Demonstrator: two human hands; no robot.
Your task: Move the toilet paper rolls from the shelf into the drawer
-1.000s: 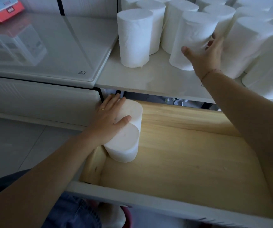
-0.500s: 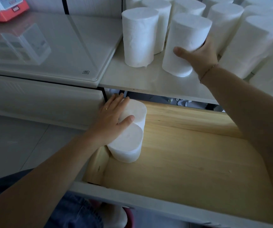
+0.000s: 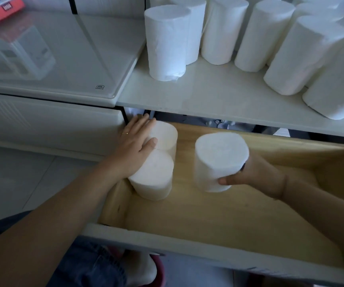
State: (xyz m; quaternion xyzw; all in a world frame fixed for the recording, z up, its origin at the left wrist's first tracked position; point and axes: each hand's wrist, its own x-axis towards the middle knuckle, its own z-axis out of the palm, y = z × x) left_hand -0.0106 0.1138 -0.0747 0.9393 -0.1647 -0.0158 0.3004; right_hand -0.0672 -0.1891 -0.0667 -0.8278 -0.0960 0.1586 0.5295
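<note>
Your right hand (image 3: 256,175) is now down in the drawer (image 3: 218,216), closed around a roll (image 3: 218,160): thumb across its near side low down, fingers hidden behind it. Half a second ago that same roll was only just being grabbed up on the shelf; a second ago your hand was open and reaching for it. So the carry is done and only the set-down is left.

The roll is upright and tilted slightly. I can't tell whether its base is touching the drawer floor yet. Bare wood lies below and toward you from the grip.

Off to the left of the grip, with a gap between, two rolls (image 3: 154,175) stand touching each other in the drawer's left back corner. Your left hand (image 3: 138,146) lies flat over them, palm on top, fingers (image 3: 144,123) spread, pressing rather than gripping. It hasn't moved across these frames.

Judgement: three rolls in the drawer once you let go. Slide the held one left against the pair to keep the row tight.

Beyond the grip and above it, the shelf (image 3: 208,96) has an open spot where this roll stood. Plenty of shelf rolls (image 3: 167,42) remain, so the task is early.
</note>
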